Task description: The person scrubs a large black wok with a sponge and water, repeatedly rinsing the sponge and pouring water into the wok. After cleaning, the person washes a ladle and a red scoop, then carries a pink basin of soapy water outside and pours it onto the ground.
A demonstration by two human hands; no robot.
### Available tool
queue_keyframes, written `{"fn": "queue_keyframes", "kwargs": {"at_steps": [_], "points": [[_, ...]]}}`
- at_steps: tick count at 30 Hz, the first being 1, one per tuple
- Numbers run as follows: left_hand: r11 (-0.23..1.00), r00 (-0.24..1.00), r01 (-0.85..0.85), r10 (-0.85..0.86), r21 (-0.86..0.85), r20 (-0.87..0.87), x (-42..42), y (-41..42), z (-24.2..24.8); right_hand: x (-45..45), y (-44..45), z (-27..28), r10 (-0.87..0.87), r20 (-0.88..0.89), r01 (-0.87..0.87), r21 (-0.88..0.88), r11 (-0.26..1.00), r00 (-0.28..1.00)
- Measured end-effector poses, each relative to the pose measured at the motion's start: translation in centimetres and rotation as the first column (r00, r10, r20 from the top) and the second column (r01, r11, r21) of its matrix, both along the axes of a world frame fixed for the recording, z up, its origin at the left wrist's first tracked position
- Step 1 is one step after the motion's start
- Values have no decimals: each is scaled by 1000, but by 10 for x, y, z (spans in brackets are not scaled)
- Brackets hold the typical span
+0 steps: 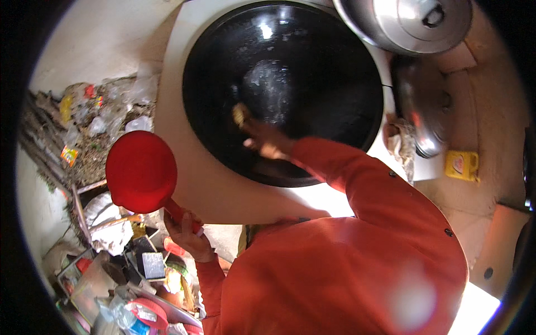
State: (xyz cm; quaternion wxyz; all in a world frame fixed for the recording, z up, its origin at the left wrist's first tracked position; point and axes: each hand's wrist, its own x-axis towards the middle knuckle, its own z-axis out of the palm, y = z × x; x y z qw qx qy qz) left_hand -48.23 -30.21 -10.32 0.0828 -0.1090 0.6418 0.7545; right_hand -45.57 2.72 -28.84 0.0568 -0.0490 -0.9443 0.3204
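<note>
A large black wok (pixel 335 96) is set into a pale stove top, with a little shiny liquid at its bottom. My right hand (pixel 268 138) reaches into the wok near its lower left side, its fingers at a yellowish scrubber (pixel 240 115), blurred, that lies against the dark metal. Off the stove's left edge, my left hand (pixel 190 236) grips the handle of a red plastic ladle (pixel 141 171), whose round bowl is held level with the stove's lower part. What the ladle's bowl holds, if anything, cannot be told.
The pale stove top (pixel 201 184) surrounds the wok. A metal pot lid (pixel 402 21) is at the upper right, with another metal lid (pixel 431 113) below it. A yellow jug (pixel 461 166) stands farther right. Firewood (pixel 46 138), plastic litter and cluttered boxes lie on the left.
</note>
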Motion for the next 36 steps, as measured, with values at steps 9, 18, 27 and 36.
{"fn": "queue_keyframes", "kwargs": {"at_steps": [9, 18, 27, 36], "points": [[968, 983, -61, 15, -243, -186, 0, -6, -27, 1, 86, 8, -178, 409, 2, 395, 919, 895], [998, 997, -59, 61, 35, -57, -14, 14, -10, 86, 225, 51, -44, 667, 118, -66, 991, 744], [998, 1000, -23, 22, -66, -16, -14, -7, -32, 63, 5, 70, 441, 416, 178, -856, 486, 795], [992, 998, -10, 2, -125, -69, -11, -1, -12, -211, -3, 6, -294, 238, 331, -885, 327, 926]]}}
